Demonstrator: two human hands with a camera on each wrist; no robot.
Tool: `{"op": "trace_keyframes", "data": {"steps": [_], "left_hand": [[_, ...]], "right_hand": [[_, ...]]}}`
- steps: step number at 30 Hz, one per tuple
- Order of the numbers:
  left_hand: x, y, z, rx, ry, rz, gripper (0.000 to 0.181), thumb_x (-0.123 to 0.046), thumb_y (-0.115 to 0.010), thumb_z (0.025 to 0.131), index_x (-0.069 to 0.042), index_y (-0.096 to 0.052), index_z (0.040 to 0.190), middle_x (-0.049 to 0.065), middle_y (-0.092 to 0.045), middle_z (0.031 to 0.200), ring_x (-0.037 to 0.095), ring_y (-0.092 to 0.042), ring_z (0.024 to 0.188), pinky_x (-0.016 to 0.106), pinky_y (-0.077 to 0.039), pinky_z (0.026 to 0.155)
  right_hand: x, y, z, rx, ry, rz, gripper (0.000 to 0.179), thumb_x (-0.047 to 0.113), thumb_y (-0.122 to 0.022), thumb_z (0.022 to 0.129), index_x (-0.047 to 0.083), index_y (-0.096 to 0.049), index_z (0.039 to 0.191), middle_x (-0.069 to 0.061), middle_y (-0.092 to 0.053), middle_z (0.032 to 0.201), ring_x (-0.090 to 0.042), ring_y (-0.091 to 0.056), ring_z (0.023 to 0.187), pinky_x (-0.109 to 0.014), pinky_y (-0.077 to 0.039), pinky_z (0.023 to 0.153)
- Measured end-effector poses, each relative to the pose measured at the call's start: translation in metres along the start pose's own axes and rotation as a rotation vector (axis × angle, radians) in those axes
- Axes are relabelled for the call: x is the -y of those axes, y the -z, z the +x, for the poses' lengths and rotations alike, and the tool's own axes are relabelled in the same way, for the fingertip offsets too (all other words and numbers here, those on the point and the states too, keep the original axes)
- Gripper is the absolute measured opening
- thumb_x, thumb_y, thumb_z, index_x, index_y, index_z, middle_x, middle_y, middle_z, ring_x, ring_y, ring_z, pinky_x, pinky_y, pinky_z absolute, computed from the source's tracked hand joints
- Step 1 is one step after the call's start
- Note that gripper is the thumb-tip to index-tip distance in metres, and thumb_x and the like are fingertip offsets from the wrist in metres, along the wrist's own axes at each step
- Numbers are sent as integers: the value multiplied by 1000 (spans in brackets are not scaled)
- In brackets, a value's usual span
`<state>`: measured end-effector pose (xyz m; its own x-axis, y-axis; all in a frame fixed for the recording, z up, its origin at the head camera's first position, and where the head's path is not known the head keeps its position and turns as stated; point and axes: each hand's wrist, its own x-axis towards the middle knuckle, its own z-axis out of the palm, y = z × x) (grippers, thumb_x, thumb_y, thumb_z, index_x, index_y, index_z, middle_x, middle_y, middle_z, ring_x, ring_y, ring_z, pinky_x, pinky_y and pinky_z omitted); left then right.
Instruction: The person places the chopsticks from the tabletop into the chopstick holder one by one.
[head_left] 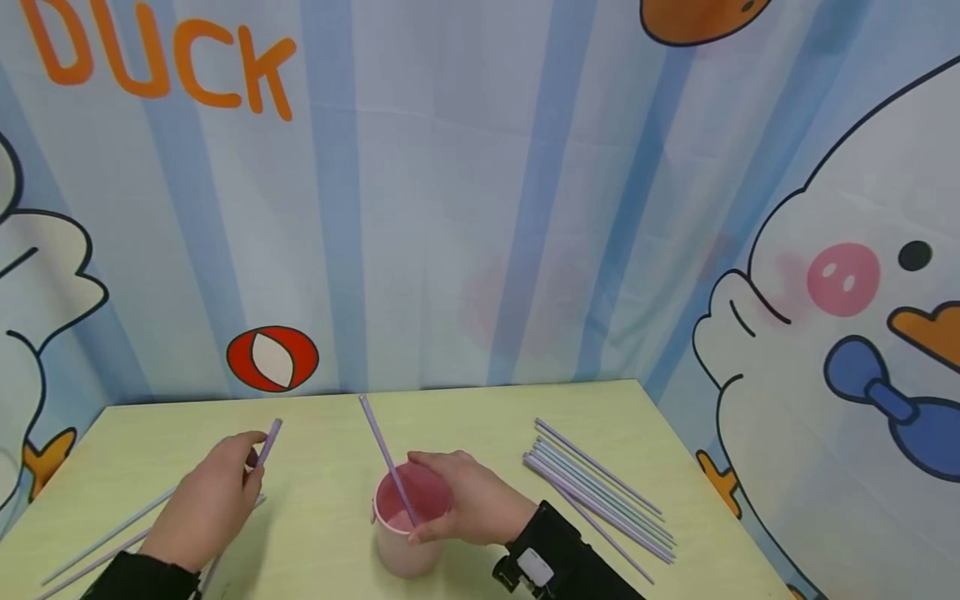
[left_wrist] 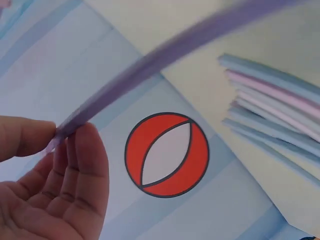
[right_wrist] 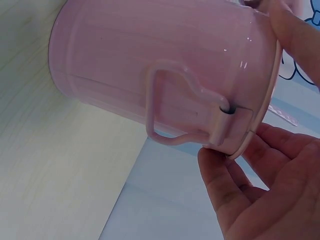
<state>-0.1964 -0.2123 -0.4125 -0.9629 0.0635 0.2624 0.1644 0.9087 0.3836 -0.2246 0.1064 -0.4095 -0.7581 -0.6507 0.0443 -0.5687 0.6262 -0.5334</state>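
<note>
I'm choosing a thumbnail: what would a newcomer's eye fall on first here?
Probably the pink container near the head view's lower middle, held by the right grip, with a purple stick leaning inside it. Next, left of it, another purple stick pinched in the left grip. Behind them, the big orange word DUCK stands out at the upper left of the striped backdrop.

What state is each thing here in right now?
Pink cylindrical bucket: upright, right hand gripping its rim
Pink wire handle: hanging at the bucket's side
Slanted slim purple stick: inside the bucket, upper end sticking out
Held slim purple stick: pinched near one end by the left hand
Right-side purple and pale blue sticks: lying loosely bunched
Left-side pale blue and purple sticks: lying, partly hidden
</note>
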Motion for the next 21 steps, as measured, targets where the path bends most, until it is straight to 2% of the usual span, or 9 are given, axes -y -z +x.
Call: {"op": "trace_keyframes", "data": {"steps": [4, 8, 12, 14, 16, 19, 21], "left_hand": [[-6, 16, 7, -23, 60, -124, 44, -3, -61, 94, 13, -41, 129, 21, -55, 99, 28, -57, 79, 42, -59, 60], [-16, 29, 13, -112, 102, -237, 48, -3, -57, 96, 13, -33, 134, 25, -52, 108, 37, -59, 91, 53, -60, 72], [-25, 40, 17, -194, 125, -354, 52, -7, -53, 99, 11, -25, 139, 27, -50, 112, 40, -62, 93, 53, -59, 74], [-30, 46, 18, -223, 119, -413, 54, -12, -51, 101, 10, -22, 142, 27, -49, 114, 38, -64, 91, 46, -61, 72], [-34, 50, 21, -251, 97, -468, 55, -16, -49, 102, 9, -21, 143, 26, -49, 115, 32, -67, 87, 32, -62, 71], [-43, 54, 24, -287, 50, -548, 54, -15, -49, 102, 7, -20, 143, 24, -48, 115, 17, -68, 81, 12, -57, 67], [-49, 55, 26, -306, 16, -587, 52, -13, -49, 102, 7, -21, 141, 23, -48, 114, 8, -67, 77, 6, -53, 67]], "right_hand": [[0, 0, 0, 1, 0, 5, 90, 44, -83, 72, 11, -45, 146, 0, -60, 128, -17, -51, 111, -25, -54, 84], [0, 0, 1, 3, -4, 12, 90, 44, -83, 72, 11, -45, 146, 0, -60, 128, -17, -51, 111, -24, -55, 84], [1, 1, 1, 8, -14, 21, 90, 45, -83, 71, 12, -45, 146, 1, -60, 128, -17, -51, 112, -24, -55, 82], [1, 1, 1, 11, -19, 26, 90, 45, -83, 71, 13, -45, 146, 1, -60, 128, -17, -51, 112, -23, -55, 81], [2, 1, 1, 12, -26, 28, 90, 45, -83, 71, 14, -46, 146, 2, -60, 128, -17, -51, 111, -23, -55, 80], [2, 1, 0, 12, -32, 29, 90, 45, -84, 71, 14, -46, 146, 1, -60, 127, -18, -52, 111, -23, -56, 79], [2, 1, 0, 9, -32, 26, 90, 44, -84, 70, 14, -46, 146, 1, -60, 126, -18, -52, 110, -23, -56, 79]]}}
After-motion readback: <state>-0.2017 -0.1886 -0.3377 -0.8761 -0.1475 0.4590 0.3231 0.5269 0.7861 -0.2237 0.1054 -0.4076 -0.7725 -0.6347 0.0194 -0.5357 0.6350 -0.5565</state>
